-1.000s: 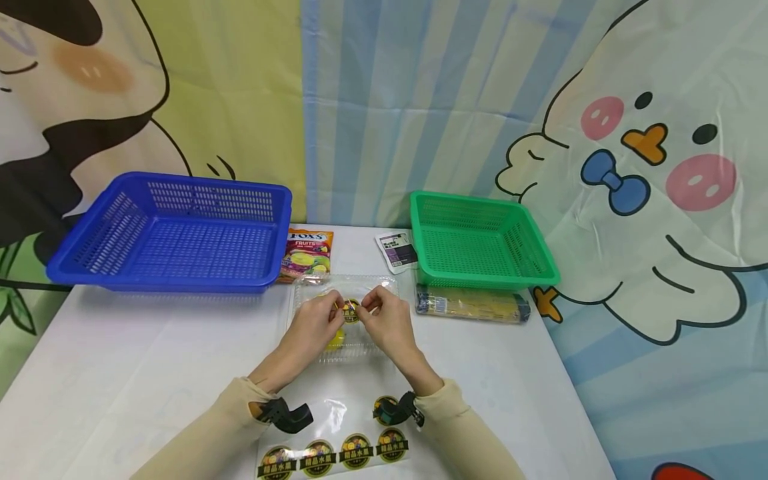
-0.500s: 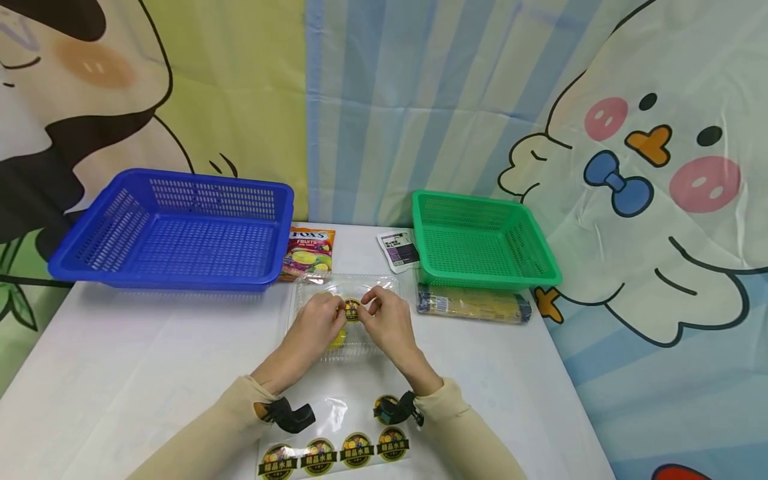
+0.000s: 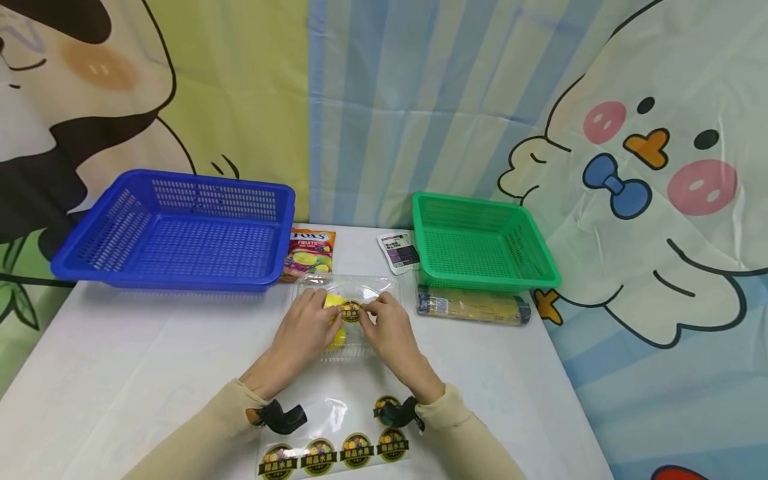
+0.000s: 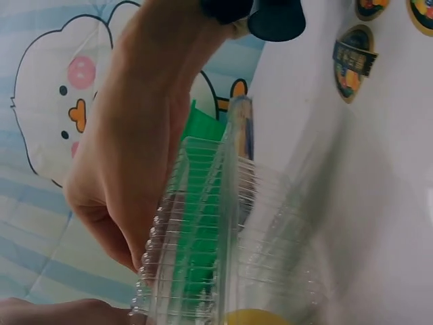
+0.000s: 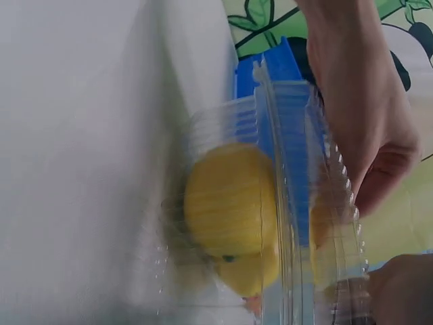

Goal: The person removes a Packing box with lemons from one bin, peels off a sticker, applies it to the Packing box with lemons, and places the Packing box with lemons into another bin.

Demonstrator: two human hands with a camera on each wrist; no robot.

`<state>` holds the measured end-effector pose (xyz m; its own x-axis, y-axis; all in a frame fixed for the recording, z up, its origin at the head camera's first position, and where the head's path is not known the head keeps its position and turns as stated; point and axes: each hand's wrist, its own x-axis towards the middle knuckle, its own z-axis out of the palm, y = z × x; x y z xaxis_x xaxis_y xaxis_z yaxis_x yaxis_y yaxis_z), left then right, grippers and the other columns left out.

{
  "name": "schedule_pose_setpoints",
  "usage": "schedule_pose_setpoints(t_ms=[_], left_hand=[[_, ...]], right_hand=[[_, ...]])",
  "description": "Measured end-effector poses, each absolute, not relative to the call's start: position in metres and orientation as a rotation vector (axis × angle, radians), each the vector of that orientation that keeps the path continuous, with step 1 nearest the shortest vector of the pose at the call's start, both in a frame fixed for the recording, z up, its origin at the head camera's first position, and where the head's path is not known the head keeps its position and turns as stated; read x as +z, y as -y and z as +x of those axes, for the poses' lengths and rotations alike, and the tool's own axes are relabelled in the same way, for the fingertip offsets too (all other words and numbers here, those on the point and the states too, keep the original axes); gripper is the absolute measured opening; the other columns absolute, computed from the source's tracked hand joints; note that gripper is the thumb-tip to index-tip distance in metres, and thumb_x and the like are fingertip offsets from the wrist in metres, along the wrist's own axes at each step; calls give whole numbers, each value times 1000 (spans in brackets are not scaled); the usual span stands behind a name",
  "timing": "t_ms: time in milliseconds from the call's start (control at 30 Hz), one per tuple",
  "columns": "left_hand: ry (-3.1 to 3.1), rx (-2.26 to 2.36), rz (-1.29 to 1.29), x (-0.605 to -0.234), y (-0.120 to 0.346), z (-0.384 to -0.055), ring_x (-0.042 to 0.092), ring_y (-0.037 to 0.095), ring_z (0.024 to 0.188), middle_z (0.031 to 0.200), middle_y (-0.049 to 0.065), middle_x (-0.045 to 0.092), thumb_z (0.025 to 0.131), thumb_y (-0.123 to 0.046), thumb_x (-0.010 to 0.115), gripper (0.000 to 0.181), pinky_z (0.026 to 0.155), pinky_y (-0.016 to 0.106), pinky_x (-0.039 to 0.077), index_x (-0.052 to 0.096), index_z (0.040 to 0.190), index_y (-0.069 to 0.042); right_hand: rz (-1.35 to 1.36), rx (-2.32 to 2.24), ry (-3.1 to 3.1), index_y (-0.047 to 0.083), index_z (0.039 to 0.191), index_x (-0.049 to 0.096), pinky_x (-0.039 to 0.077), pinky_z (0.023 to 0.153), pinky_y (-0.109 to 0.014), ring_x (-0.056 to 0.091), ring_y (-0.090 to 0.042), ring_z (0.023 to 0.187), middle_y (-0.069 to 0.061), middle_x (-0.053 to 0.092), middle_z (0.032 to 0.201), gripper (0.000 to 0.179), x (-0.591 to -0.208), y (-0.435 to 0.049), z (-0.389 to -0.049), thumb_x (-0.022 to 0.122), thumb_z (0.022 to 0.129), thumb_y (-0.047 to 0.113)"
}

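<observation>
A clear plastic clamshell box [image 3: 378, 283] stands shut at the middle of the table, with rounded yellow things [image 5: 230, 196] inside; their kind is unclear. Over its lid is a round black-and-gold sticker [image 3: 351, 311]. My left hand [image 3: 300, 333] pinches the sticker's left edge between thumb and curled fingers. On the opposite edge, my right hand [image 3: 390, 333] does the same. Both wrist views show fingertips down at lid level; whether the sticker touches the lid is hard to tell. Nearer me lies a sticker sheet [image 3: 336, 407] bearing several more round stickers.
A blue basket [image 3: 180, 270] stands at back left, beside an orange candy bag [image 3: 309, 253]. At back right are a green basket [image 3: 489, 280], a small white-and-purple packet [image 3: 398, 252] and a long yellowish package [image 3: 474, 307]. A printed curtain [image 3: 408, 113] hangs behind.
My left hand has shifted slightly left and lower, uncovering more of the yellow things. My right hand stays nearly in place, and the sticker remains between the hands.
</observation>
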<state>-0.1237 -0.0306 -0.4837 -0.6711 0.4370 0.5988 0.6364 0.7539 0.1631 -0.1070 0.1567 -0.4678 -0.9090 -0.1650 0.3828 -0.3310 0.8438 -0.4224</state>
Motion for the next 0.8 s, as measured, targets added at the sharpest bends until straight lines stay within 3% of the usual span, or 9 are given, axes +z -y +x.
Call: schedule_pose_setpoints(t_ms=[267, 467, 633, 800], left_hand=[[2247, -299, -918, -490, 33, -128, 54, 26, 74, 78, 7, 62, 83, -26, 83, 19, 64, 36, 44, 79, 80, -8], [2135, -230, -968, -493, 33, -129, 54, 26, 71, 75, 6, 62, 81, -23, 86, 19, 62, 36, 42, 76, 76, -7], [2090, -239, -976, -494, 30, -130, 54, 25, 70, 73, 5, 61, 79, -20, 88, 20, 62, 35, 43, 76, 74, -7], [2122, -406, -958, -492, 30, -129, 54, 23, 69, 73, 5, 61, 81, -18, 88, 21, 61, 35, 45, 75, 73, -4]], right_hand=[[644, 430, 2554, 7, 87, 84, 44, 61, -27, 50, -16, 73, 0, 59, 81, 11, -472, -173, -108, 77, 92, 15], [812, 237, 2345, 9, 77, 81, 45, 60, -28, 54, -18, 71, 0, 64, 80, 19, -480, -182, -112, 72, 93, 16], [836, 232, 2245, 9, 69, 77, 48, 61, -28, 57, -18, 71, -1, 66, 79, 27, -486, -185, -114, 70, 94, 17], [770, 368, 2259, 7, 75, 78, 51, 65, -30, 60, -19, 74, -2, 68, 80, 23, -487, -184, -113, 74, 95, 17]])
